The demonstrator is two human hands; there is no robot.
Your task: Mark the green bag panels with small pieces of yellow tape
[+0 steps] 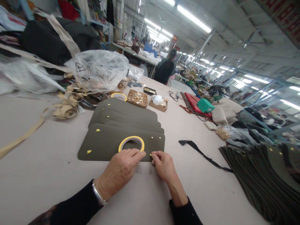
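Note:
A roll of yellow tape (131, 137) stands out against the dark olive panel (109, 145) in front of me. My left hand (120, 168) is closed on the roll's near edge. At the panel's near right corner, my right hand (164, 166) pinches a small yellow piece of tape (150, 154). Two yellow tape bits stick to the panel's left end, and two small metal studs (156, 137) sit near its right end. Behind it, more olive panels (126, 113) lie overlapped in a fanned row, some with yellow bits on them.
Beyond the panels are another tape roll (118, 96), a box of gold hardware (137, 98) and a smaller box (158, 103). Plastic bags (98, 68) and beige strips (67, 109) crowd the left. At right lie a black strip (203, 153) and stacked olive panels (257, 175). A person (165, 68) is farther back.

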